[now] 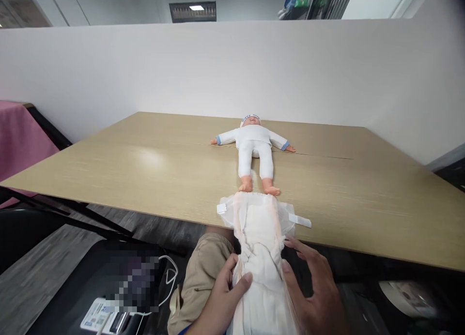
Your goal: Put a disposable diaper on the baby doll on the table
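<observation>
A baby doll (254, 148) in white clothes lies on its back on the wooden table (145, 170), feet toward me. A white diaper (259, 228) is spread lengthwise from the table's near edge down toward my lap, its tabs out to either side. My left hand (225, 296) grips the diaper's left edge, thumb pressed on top. My right hand (314, 291) rests against the diaper's right edge with fingers stretched out and apart.
A white partition wall (232, 68) stands behind the table. A pink cloth (18, 136) covers something at the far left. On a dark seat at lower left lie a white cable (169, 277) and a card (96, 315).
</observation>
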`<move>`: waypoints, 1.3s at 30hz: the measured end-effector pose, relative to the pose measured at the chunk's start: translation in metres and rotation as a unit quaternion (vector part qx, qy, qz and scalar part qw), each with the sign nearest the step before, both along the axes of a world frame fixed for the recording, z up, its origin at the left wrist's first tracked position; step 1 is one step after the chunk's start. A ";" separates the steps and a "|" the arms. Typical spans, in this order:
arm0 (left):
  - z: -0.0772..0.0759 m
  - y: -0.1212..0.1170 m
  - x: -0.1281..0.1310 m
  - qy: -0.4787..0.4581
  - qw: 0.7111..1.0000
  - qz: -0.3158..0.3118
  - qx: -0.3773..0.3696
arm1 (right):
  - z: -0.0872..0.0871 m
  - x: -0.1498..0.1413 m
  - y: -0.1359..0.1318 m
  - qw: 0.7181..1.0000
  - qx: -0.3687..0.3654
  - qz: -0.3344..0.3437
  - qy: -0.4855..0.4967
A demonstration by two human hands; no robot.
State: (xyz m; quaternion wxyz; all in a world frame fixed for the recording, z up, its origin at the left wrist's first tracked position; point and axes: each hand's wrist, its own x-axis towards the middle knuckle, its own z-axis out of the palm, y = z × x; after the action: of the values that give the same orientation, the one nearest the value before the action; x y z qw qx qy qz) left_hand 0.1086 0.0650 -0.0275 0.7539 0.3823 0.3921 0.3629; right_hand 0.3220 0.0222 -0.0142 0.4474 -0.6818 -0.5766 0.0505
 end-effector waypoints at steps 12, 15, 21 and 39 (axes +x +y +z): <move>-0.006 0.036 -0.041 0.345 0.839 -0.008 0.420 | -0.006 -0.028 0.129 0.955 -0.106 0.169 -0.222; 0.019 0.076 -0.047 0.432 0.749 0.072 0.497 | -0.010 -0.028 0.129 0.955 -0.099 0.162 -0.228; 0.045 0.146 -0.038 0.514 0.713 0.057 0.473 | -0.011 -0.028 0.129 0.955 -0.100 0.157 -0.233; 0.055 0.231 -0.016 0.541 0.611 -0.008 0.577 | 0.003 -0.006 0.133 0.941 -0.122 0.213 -0.234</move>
State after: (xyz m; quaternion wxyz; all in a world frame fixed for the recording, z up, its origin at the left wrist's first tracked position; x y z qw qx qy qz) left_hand 0.0925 0.2959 0.0279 0.0308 0.8686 0.4353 0.2349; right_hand 0.3159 0.1555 -0.0111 0.1918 -0.5851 -0.7861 0.0542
